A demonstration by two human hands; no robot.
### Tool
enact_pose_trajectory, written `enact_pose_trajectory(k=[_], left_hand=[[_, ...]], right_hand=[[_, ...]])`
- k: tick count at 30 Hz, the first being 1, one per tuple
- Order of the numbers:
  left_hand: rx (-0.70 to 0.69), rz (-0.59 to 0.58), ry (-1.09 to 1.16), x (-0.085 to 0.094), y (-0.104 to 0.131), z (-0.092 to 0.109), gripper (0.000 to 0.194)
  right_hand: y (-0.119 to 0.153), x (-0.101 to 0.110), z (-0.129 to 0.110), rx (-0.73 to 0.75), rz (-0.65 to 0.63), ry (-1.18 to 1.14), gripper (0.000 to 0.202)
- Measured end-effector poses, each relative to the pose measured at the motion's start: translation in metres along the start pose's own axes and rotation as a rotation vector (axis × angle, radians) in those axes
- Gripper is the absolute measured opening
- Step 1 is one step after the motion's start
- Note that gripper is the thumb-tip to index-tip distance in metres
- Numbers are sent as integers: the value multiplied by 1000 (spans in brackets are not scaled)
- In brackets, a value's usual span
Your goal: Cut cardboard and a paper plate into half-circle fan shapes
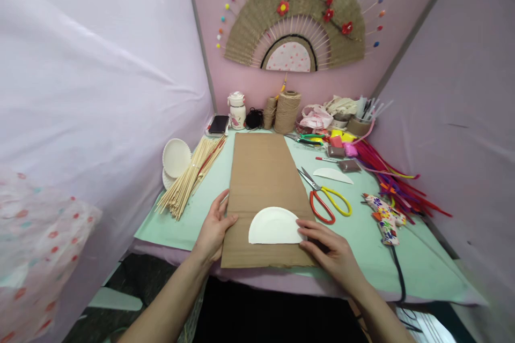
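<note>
A long sheet of brown cardboard (261, 171) lies on the table in front of me. Near its front end rests a white half paper plate (273, 226), curved side facing away. My left hand (215, 225) grips the cardboard's left edge, thumb on top and fingers along the side. With thumb and fingers, my right hand (328, 246) pinches the right corner of the half plate. Scissors (319, 193) with one red and one yellow handle lie partly spread, just right of the cardboard. Beyond them is a thin white paper offcut (333, 175).
Bamboo sticks (191, 177) and white paper plates (176, 158) sit at left. Twine spools (287, 112), a white bottle (237, 111) and a phone (218, 124) line the back. A flowery glue gun (386, 220) and pipe cleaners (396, 182) lie right. A decorated fan (298, 0) hangs above.
</note>
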State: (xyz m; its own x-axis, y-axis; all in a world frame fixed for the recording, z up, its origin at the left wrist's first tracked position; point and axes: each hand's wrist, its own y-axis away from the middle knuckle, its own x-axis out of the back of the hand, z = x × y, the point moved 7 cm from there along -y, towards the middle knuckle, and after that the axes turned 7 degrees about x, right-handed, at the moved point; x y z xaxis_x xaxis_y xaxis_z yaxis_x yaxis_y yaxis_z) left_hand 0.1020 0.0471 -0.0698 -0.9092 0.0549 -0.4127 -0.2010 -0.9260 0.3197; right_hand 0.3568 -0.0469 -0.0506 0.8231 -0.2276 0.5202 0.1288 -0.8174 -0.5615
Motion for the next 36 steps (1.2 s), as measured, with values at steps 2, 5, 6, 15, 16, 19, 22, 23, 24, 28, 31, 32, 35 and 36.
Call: enact_pose_trajectory(k=[2,5,6,15,16,19,22,23,24,28,31,32,35,36], left_hand=[[-8,-3,-10,1,1,0,72],[-29,-12,-15,1,4,-2,71],[-41,-18,-15,0,6,-2,70],[-257,-81,-61,-5,9,14,74],[-282,-103,-62,-9,3,18,79],[-349,-163,-70,-24,-23,29,92],[-345,-144,-127,-34,-55,28,93],[-323,-124,-148,-34,-64,25,93],[-303,-101,-165,-34,-73,21,92],[-253,-26,-281,-28,-91,7,90],[-372,48,-545,-27,-87,14,82],[-451,91,-670,-27,-80,20,78],[-643,126,-996,-31,-51,34,59],[-646,52,-1050,-32,-42,34,53]], right_hand=[[0,-2,-1,11,-11,5,21],[1,-5,-2,30,-27,13,22],[1,-5,-3,36,-24,15,22],[-8,7,-14,93,67,58,24],[-12,9,-13,84,83,71,24],[-28,11,-6,25,146,84,19],[-42,4,9,-76,188,43,15],[-45,0,15,-107,181,22,15],[-47,-5,21,-135,170,2,14],[-52,-16,38,-216,113,-42,15],[-54,-17,45,-269,66,-64,14],[-54,-16,47,-285,55,-67,14],[-54,-16,48,-306,35,-63,14],[-54,-16,47,-306,32,-60,14]])
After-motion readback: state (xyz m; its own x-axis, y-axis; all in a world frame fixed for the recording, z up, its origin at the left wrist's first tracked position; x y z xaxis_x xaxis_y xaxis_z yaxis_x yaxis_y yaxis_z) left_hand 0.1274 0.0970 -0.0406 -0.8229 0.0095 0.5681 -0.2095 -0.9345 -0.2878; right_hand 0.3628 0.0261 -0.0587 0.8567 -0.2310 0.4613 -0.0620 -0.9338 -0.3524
